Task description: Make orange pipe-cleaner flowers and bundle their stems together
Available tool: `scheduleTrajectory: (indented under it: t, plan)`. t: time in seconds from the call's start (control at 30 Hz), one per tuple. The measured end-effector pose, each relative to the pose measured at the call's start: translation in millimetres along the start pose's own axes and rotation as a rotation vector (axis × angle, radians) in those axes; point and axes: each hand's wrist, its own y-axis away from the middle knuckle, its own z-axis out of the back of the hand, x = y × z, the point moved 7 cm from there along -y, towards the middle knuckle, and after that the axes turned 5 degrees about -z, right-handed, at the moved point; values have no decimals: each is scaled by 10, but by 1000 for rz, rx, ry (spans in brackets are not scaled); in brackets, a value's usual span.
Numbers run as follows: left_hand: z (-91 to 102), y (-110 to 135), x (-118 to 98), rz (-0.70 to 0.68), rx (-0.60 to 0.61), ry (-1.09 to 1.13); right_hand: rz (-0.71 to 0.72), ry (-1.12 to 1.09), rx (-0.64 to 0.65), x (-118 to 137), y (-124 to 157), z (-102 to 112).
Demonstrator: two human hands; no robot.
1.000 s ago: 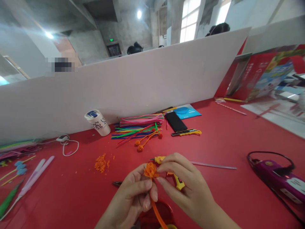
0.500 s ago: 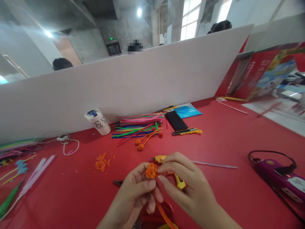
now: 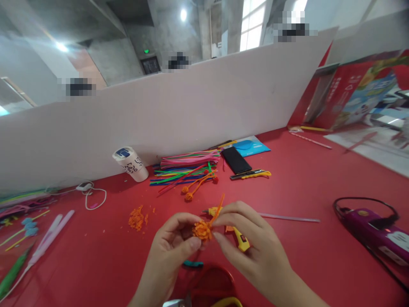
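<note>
Both hands meet over the red table (image 3: 303, 187), low in the middle of the head view. My left hand (image 3: 171, 247) pinches a small orange curled flower (image 3: 202, 230) with thumb and fingers. My right hand (image 3: 252, 245) pinches the same flower from the right. The flower's orange stem (image 3: 218, 206) sticks up and away, past my right fingers. A yellow-handled tool (image 3: 240, 239) lies on the table just under my right hand.
Orange trimmings (image 3: 136, 217), a paper cup (image 3: 130, 164), a bundle of coloured strips (image 3: 187, 168), a black phone (image 3: 235, 160), a purple glue gun (image 3: 375, 228) with cord, and a red box (image 3: 348, 96) lie around. A white partition (image 3: 159, 115) stands behind. A red round object (image 3: 211, 288) sits below my hands.
The flower has been turned over: its stem hung down between my hands before and now points up and away. My hands stayed in about the same place.
</note>
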Motion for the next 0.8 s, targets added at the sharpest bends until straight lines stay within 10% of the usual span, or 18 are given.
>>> scheduleTrajectory:
  t: [0.3, 0.8]
  plan:
    - [-53, 128, -239, -386, 43, -333, 76, 117, -72, 109, 9, 31]
    - [-110, 222, -326, -577, 30, -512, 179, 183, -93, 234, 57, 25]
